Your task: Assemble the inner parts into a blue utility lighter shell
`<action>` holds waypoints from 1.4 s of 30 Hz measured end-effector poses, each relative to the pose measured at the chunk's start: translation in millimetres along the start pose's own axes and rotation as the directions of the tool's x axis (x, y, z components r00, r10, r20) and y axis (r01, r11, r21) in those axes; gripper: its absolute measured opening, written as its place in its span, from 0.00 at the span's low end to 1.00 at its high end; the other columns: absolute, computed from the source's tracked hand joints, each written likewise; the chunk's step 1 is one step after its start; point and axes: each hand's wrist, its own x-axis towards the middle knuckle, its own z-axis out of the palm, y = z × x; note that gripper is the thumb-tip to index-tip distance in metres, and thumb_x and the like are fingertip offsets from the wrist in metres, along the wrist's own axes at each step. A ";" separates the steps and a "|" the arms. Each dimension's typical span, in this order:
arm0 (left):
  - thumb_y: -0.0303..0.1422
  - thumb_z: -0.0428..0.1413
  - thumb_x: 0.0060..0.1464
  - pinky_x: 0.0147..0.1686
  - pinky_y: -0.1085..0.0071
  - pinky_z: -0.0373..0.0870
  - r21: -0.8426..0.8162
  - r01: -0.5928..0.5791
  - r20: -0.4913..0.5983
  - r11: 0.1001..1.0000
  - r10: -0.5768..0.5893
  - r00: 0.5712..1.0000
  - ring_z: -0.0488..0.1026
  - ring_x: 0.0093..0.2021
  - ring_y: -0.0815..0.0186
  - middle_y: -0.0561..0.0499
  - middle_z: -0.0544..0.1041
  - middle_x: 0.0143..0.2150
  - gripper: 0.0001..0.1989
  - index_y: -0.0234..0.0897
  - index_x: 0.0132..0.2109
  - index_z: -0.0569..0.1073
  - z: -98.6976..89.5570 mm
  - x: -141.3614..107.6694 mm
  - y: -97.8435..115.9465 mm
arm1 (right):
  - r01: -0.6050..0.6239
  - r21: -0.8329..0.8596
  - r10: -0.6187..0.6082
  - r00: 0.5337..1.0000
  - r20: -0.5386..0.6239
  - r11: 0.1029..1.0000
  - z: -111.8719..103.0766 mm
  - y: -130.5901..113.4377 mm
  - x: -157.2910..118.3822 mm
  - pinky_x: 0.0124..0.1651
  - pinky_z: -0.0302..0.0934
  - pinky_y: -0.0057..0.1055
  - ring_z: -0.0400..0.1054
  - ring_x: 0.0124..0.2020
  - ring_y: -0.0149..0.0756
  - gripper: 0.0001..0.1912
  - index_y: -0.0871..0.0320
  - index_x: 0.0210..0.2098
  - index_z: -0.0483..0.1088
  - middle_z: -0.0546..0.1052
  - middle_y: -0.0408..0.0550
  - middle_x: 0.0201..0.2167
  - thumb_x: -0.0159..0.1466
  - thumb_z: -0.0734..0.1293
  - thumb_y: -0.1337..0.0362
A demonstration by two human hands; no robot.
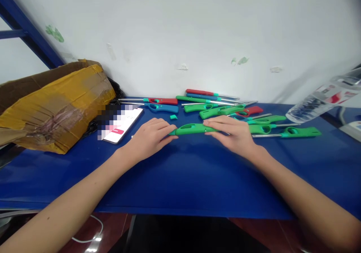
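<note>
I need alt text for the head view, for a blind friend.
A person's left hand and right hand hold a green stick lighter over a blue table. Behind and beside it lie more green, red and blue lighters; a phone and taped box are at left, a plastic bottle at right.

Blue tabletop [180,185], taped cardboard box [60,110], phone [125,125], scattered lighters [308,132], plastic bottle [313,100]

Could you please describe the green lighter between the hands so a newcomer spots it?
Start at the blue table below the white wall, then find the left hand and right hand over it. The green lighter spans them: other lighters lie on the table, but only this one is held.
</note>
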 end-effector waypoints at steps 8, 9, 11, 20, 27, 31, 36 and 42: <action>0.35 0.55 0.64 0.40 0.66 0.71 -0.105 0.114 0.029 0.988 -0.112 0.993 0.73 0.39 0.63 0.47 0.78 0.40 0.09 0.37 0.47 0.77 3.4 -3.0 -7.0 | 0.157 -0.206 -0.159 0.987 0.009 0.966 1.6 -0.6 -3.3 0.46 0.72 0.40 0.77 0.45 0.43 0.16 0.55 0.48 0.76 0.81 0.53 0.46 0.63 0.67 0.73; 0.35 0.56 0.64 0.40 0.67 0.71 -0.100 0.110 -0.002 0.989 -0.111 0.994 0.73 0.39 0.63 0.47 0.78 0.39 0.09 0.37 0.46 0.77 4.0 -3.2 -7.3 | 0.124 -0.222 -0.121 0.992 0.028 0.967 2.7 -1.5 -4.0 0.47 0.72 0.40 0.76 0.45 0.44 0.16 0.55 0.49 0.75 0.81 0.53 0.46 0.63 0.66 0.73; 0.35 0.56 0.64 0.39 0.67 0.71 -0.064 0.097 -0.067 0.993 -0.101 0.993 0.73 0.38 0.64 0.47 0.78 0.38 0.08 0.37 0.45 0.77 4.6 -3.1 -7.6 | 0.051 -0.255 -0.035 0.997 0.068 0.966 4.6 -3.0 -5.4 0.47 0.72 0.41 0.77 0.44 0.44 0.17 0.56 0.52 0.73 0.81 0.54 0.45 0.64 0.66 0.69; 0.33 0.55 0.64 0.36 0.68 0.67 0.137 0.025 -0.141 0.990 -0.005 0.990 0.72 0.36 0.64 0.48 0.78 0.37 0.07 0.36 0.43 0.76 4.4 -2.1 -5.1 | -0.134 -0.281 0.220 0.928 0.301 0.950 3.9 -5.6 -4.1 0.40 0.71 0.38 0.77 0.38 0.45 0.18 0.59 0.51 0.75 0.82 0.53 0.38 0.63 0.70 0.58; 0.33 0.55 0.64 0.38 0.68 0.69 0.134 0.036 -0.098 0.990 -0.022 0.995 0.73 0.38 0.64 0.47 0.78 0.39 0.07 0.35 0.46 0.75 4.1 -2.7 -3.3 | -0.250 -0.109 0.272 0.898 0.344 0.962 -2.5 -10.6 3.0 0.31 0.62 0.28 0.72 0.28 0.35 0.09 0.55 0.40 0.79 0.81 0.43 0.29 0.61 0.73 0.59; 0.40 0.55 0.64 0.39 0.66 0.70 0.134 0.053 -0.048 0.990 -0.047 0.998 0.74 0.39 0.61 0.45 0.77 0.41 0.16 0.35 0.52 0.74 1.1 -0.9 1.5 | -0.173 -0.089 0.192 0.936 0.295 0.981 -2.3 -12.8 3.9 0.31 0.62 0.28 0.69 0.27 0.34 0.07 0.54 0.39 0.80 0.77 0.43 0.24 0.64 0.71 0.59; 0.37 0.52 0.66 0.42 0.65 0.70 0.070 0.024 -0.002 0.997 -0.024 1.000 0.75 0.42 0.61 0.45 0.78 0.45 0.15 0.36 0.55 0.73 5.8 2.5 11.9 | -0.002 -0.163 0.036 0.978 0.205 0.987 5.0 -10.4 -0.7 0.40 0.66 0.36 0.69 0.30 0.37 0.09 0.56 0.41 0.79 0.81 0.48 0.31 0.65 0.69 0.61; 0.34 0.49 0.68 0.42 0.66 0.70 -0.054 0.018 -0.026 0.998 -0.019 0.999 0.75 0.41 0.64 0.45 0.79 0.42 0.12 0.35 0.47 0.76 15.0 3.6 17.7 | 0.037 -0.276 0.023 0.977 0.213 0.960 12.4 -16.8 -2.6 0.46 0.66 0.41 0.73 0.40 0.42 0.11 0.55 0.45 0.78 0.82 0.51 0.40 0.66 0.68 0.61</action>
